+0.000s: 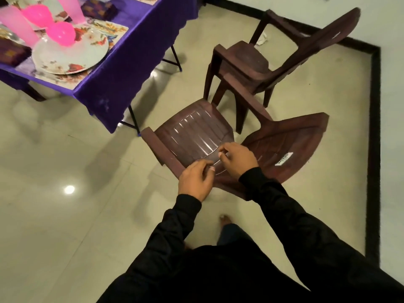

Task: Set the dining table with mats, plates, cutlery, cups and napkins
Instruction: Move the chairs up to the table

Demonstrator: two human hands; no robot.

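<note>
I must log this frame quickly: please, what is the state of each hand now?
Left hand: fingers loosely curled, holding nothing, above the near chair.
Right hand: fingers loosely curled, apparently empty; whether it touches the chair cannot be told.

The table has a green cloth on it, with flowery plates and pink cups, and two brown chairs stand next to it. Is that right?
Not quite. The cloth on the table is purple, not green; the head view shows it plainly. The rest holds: flowery plates and pink cups sit on it, and two brown chairs, the near chair and the far chair, stand beside it.
</note>
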